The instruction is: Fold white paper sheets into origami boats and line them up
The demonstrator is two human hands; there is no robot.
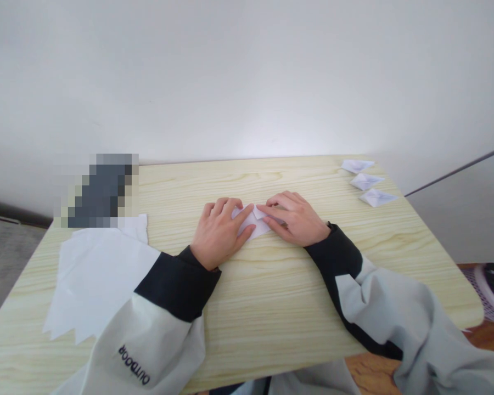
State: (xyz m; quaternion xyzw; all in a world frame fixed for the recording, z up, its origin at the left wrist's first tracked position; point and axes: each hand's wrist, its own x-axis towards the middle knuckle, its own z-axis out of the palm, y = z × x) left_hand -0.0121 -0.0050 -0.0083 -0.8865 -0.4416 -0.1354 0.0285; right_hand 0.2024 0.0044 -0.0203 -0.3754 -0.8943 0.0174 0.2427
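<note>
A small folded piece of white paper point(253, 222) lies in the middle of the light wooden table point(271, 291). My left hand point(220, 230) rests on its left part, fingers curled, the thumb pressing the paper down. My right hand point(294, 219) lies flat over its right part, with the fingertips pointing left and pressing on a fold. Both hands touch the paper and nearly meet above it. Much of the paper is hidden under my fingers.
A loose stack of white paper sheets point(94, 280) lies at the table's left. Three folded paper boats point(366, 181) sit in a row at the far right corner. A blurred dark object point(101, 192) stands at the far left edge. A white wall is behind.
</note>
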